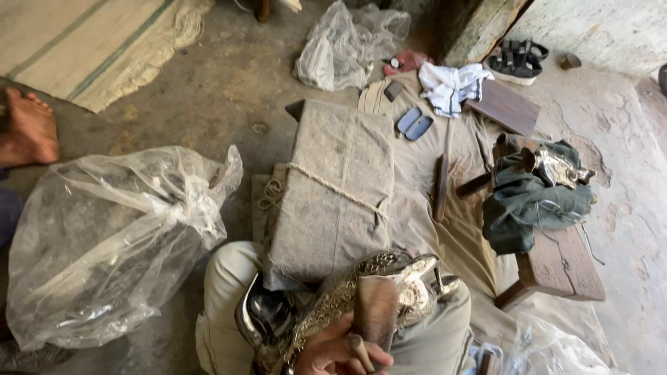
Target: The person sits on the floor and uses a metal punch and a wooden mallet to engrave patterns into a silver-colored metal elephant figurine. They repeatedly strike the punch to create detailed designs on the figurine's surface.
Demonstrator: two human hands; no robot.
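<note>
While the person sits on the floor with knees drawn up, one hand [340, 351] shows at the bottom edge, its fingers curled around a worn wooden block [375, 312] that stands upright over the lap; which hand this is cannot be told for certain, though it seems the right, and the other is out of view. Beneath the block lies an ornate embossed metal piece [361, 292], silver and brass toned, cradled across the thighs so the lap appears to steady it. Just beyond the knees sits a cloth-wrapped slab tied with cord [333, 194], close enough to serve as a work rest. To the left a large clear plastic bag [104, 243] bulges on the concrete, and another person's bare foot [28, 128] rests near a woven mat [90, 42]. Farther right, a dark green cloth [528, 198] with another shiny metal piece [559, 167] lies on a low wooden bench [556, 264]. Beyond are a white cloth [451, 87], a crumpled plastic bag [340, 48] and a sandal [517, 59].
</note>
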